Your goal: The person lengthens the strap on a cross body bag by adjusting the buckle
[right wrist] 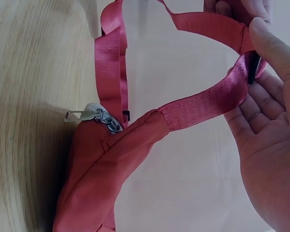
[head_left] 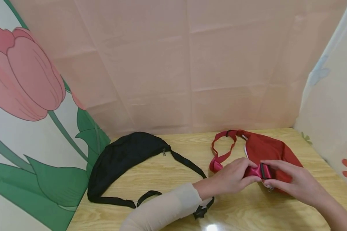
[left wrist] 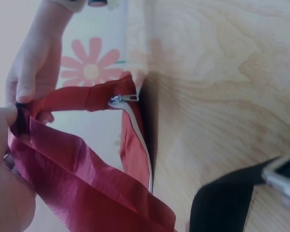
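Observation:
A red waist bag (head_left: 267, 147) lies at the right of the table, its crimson strap (right wrist: 203, 108) raised in front of it. My left hand (head_left: 234, 176) pinches the strap between thumb and fingers, just left of a black buckle (head_left: 265, 171). From the other side, my right hand (head_left: 296, 181) holds the strap at that buckle, thumb below and fingers above in the head view. Both hands are close together. A silver zipper pull (right wrist: 79, 116) hangs at the bag's end in the right wrist view.
A black waist bag (head_left: 130, 154) lies on the left of the wooden table (head_left: 150, 173). Its black strap (head_left: 189, 163) runs toward the middle, partly under my left forearm, with a black buckle (head_left: 200, 211) near the front. A pink cloth backdrop (head_left: 191, 64) hangs behind the table.

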A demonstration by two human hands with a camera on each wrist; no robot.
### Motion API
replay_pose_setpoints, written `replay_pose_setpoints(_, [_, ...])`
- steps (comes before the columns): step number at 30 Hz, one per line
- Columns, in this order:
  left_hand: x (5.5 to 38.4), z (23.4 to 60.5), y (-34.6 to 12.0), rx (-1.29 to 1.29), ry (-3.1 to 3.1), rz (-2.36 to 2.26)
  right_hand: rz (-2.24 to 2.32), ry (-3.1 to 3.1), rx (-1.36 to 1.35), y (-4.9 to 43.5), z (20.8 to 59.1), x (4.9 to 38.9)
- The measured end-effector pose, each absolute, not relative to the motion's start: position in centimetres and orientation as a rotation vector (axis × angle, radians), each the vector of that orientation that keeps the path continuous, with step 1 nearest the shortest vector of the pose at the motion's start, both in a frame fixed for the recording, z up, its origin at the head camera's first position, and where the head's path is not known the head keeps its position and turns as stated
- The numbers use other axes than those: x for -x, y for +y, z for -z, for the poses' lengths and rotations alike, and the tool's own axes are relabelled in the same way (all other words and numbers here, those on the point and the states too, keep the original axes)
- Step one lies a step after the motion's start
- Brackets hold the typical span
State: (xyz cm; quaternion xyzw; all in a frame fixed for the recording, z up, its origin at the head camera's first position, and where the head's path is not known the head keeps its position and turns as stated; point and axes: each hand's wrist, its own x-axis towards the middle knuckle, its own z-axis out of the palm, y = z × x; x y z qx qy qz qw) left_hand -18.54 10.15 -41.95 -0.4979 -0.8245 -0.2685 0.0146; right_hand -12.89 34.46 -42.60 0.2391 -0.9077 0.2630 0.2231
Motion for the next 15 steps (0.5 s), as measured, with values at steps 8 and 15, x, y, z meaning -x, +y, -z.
replay_pose_setpoints(8, [18.8,41.83,9.49,1.56,-2.52,0.795,-0.744,-2.508,-0.647,34.17,42.44,12.72])
replay_pose_setpoints(15, [18.89,41.78,9.7,1.595,-2.488,0.746,-0.797,-2.503,-0.628,34.04,42.32,12.5])
